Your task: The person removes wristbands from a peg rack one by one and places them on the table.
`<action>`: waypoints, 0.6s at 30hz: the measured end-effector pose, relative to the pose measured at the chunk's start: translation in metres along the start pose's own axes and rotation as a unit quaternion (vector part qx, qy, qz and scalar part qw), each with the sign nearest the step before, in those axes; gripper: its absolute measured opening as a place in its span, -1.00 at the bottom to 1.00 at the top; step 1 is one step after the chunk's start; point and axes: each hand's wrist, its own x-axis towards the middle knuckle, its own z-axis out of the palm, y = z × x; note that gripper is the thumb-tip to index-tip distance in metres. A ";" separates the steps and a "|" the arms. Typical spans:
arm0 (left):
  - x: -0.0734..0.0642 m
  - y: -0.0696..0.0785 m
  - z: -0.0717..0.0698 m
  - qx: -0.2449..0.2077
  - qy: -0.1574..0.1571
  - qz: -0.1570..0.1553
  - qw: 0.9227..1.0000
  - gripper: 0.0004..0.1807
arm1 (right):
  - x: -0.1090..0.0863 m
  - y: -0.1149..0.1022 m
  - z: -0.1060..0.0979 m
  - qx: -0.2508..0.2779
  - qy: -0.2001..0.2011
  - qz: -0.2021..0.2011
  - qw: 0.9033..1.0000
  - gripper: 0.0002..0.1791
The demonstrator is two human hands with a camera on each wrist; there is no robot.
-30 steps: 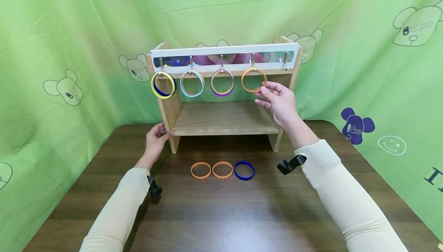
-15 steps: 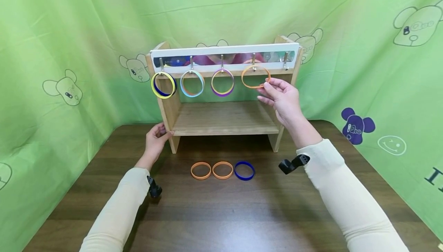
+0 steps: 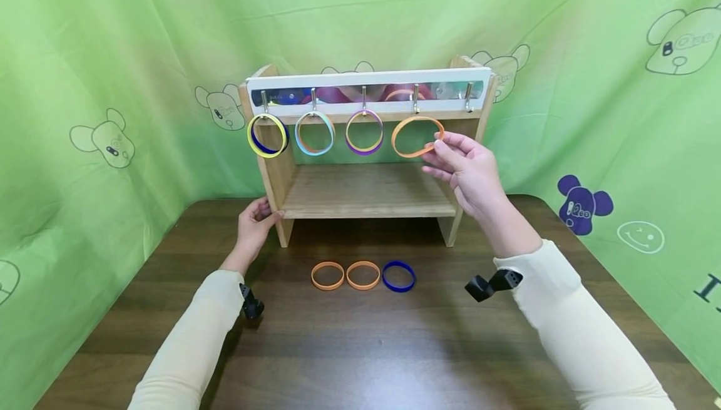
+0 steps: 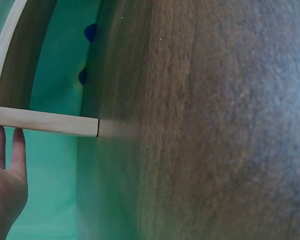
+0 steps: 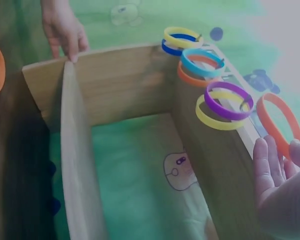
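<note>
My right hand [image 3: 473, 169] pinches an orange wristband [image 3: 398, 147] between thumb and fingers at its lower right side. The band is below the tip of the fourth hook [image 3: 416, 100] and in front of the rack. In the right wrist view this orange band [image 5: 270, 125] stands beside the hook strip. My left hand [image 3: 253, 230] is at the left side panel [image 3: 274, 188] of the wooden shelf, thumb at its front edge. Straight fingers [image 4: 19, 152] touch the panel's outer face in the left wrist view.
Yellow and blue [image 3: 256, 147], light blue and orange [image 3: 315, 152], and purple and yellow wristbands [image 3: 363, 151] hang on the three left hooks. The rightmost hook [image 3: 469, 98] is bare. Two orange bands [image 3: 327, 288] and a blue band [image 3: 398, 289] lie on the table [image 3: 360, 353].
The orange wristband has come off the fourth hook and moved down and toward me, with my right hand drawing back to the right. My left hand keeps its place on the shelf.
</note>
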 end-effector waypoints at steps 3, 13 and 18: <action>0.001 -0.002 -0.001 0.002 0.002 0.005 1.000 -0.53 | -0.006 0.000 -0.002 -0.004 -0.016 0.009 1.000 -0.92; 0.002 -0.002 0.000 -0.014 0.003 -0.005 1.000 -0.52 | -0.022 0.003 -0.016 -0.045 -0.017 0.035 0.998 -0.90; -0.001 0.006 0.000 -0.020 -0.002 -0.012 1.000 -0.52 | -0.030 0.007 -0.027 -0.082 -0.020 0.056 0.995 -0.88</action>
